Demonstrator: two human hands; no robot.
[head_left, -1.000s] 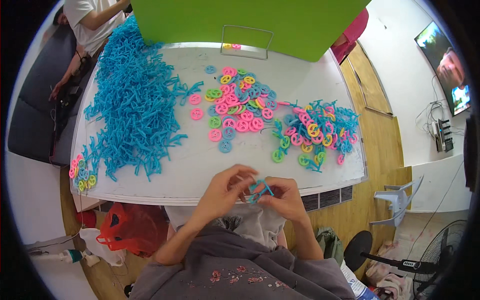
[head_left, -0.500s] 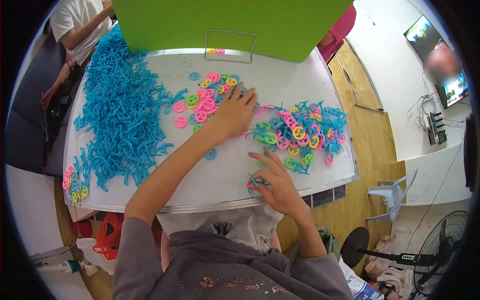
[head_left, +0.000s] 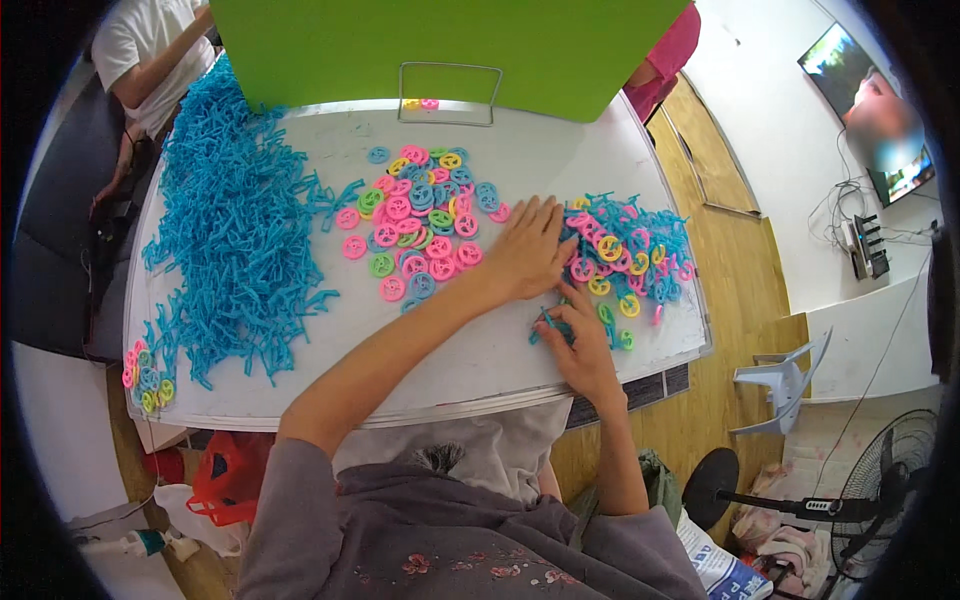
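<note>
Your left hand (head_left: 527, 252), fingers spread flat, has slid toward three o'clock from the pink, green and yellow plastic rings (head_left: 420, 225), while your right hand (head_left: 578, 335) pinches a blue plastic piece (head_left: 545, 322).

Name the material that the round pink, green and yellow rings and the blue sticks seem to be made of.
Round pink, green and yellow rings: probably moulded plastic, judging by bright uniform colours and identical shapes. Blue sticks: likely plastic too, same saturated colour throughout, rigid-looking; the finish is too small to tell.

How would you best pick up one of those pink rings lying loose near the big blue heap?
Take the pink ring by its outer rim, coming straight down from above with two fingertips. It lies flat on the white table, apart from its neighbours, so both edges look free; probably tilt it up first.
</note>
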